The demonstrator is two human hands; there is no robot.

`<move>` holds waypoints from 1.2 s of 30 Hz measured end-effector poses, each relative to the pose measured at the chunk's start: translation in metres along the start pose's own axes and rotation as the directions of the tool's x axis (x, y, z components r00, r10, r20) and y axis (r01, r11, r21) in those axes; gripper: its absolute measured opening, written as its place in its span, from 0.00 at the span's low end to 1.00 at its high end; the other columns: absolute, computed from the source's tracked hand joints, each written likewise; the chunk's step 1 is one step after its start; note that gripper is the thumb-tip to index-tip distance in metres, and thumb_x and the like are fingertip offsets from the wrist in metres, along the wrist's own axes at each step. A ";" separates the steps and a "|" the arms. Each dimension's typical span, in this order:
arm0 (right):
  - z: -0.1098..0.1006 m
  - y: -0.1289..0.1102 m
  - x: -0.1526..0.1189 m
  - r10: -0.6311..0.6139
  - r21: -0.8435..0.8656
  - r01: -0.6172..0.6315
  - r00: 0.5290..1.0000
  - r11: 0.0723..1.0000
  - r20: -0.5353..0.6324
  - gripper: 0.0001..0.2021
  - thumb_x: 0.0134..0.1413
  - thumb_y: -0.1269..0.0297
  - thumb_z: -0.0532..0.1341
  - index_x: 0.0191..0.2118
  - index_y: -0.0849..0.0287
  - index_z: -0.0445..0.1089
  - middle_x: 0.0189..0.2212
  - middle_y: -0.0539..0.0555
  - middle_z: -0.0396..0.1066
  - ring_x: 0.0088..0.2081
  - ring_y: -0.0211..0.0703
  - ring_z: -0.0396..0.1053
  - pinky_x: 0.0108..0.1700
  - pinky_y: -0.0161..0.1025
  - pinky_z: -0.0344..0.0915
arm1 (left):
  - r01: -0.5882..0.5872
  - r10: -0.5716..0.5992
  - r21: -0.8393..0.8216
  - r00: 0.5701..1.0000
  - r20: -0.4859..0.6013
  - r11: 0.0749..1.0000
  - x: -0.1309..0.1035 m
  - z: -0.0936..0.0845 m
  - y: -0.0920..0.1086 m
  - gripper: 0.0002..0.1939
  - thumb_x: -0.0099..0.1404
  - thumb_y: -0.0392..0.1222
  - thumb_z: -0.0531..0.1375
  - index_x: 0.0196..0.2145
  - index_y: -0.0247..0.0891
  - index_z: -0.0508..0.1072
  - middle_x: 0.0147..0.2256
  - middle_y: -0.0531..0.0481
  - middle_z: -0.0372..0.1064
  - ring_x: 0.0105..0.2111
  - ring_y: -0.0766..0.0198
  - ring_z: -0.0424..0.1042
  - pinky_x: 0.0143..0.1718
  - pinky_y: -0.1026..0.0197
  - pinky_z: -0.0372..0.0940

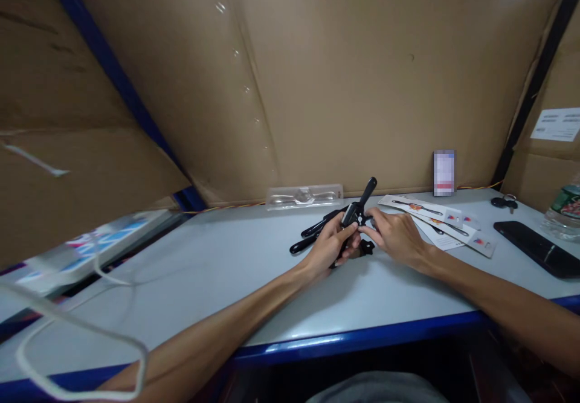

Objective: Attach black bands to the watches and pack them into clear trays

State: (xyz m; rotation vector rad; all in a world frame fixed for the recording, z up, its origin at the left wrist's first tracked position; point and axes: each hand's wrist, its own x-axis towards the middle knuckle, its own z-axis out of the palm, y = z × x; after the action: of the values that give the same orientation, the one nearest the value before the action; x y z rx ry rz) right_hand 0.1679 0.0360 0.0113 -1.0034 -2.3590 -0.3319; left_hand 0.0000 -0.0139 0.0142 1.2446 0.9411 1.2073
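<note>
Both hands meet near the middle of the pale surface [190, 282], well in from its blue front edge. The left hand [333, 247] is clenched around the lower part of a black tool [359, 206], a slim handled thing whose rounded end sticks up out of the grip. The right hand [395, 237] comes in from the other side, and its fingers [369, 229] pinch or press at a small fitting on the middle of the tool, just beside the left thumb; whether they actually clamp it or only touch it cannot be told at this size.

The tool's long axis runs tilted, from low by the left palm up and away to the right, so its free end points toward the cardboard wall [344, 77] behind. The tool lies between the two hands, held by the left and only met at its middle by the right, so the left hand is the one carrying it.

Just behind the left hand, more black handles [310, 237] lie flat on the surface, their long axes running left to right with a slight slant. A clear plastic pack [303, 196] sits against the wall behind them. To the right of the hands lie printed cards [446, 222], then a dark phone [537, 249], keys [504, 202] and a bottle [566, 209] at the edge of view.
</note>
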 end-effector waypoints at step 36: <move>0.000 0.023 0.003 -0.155 0.190 0.149 0.988 0.970 0.017 0.08 0.63 0.61 0.60 0.41 0.60 0.69 0.29 0.53 0.75 0.28 0.40 0.70 0.30 0.34 0.53 | 0.218 -0.217 0.007 0.973 -0.073 0.976 0.003 0.003 -0.014 0.20 0.69 0.53 0.55 0.25 0.40 0.54 0.17 0.63 0.44 0.14 0.77 0.40 0.15 0.69 0.34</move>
State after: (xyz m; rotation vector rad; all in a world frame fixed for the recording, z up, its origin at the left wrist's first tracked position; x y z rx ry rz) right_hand 0.1823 0.0535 0.0137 -0.7471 -2.4492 -0.1464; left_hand 0.0053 -0.0105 0.0014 1.0838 1.1113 1.0784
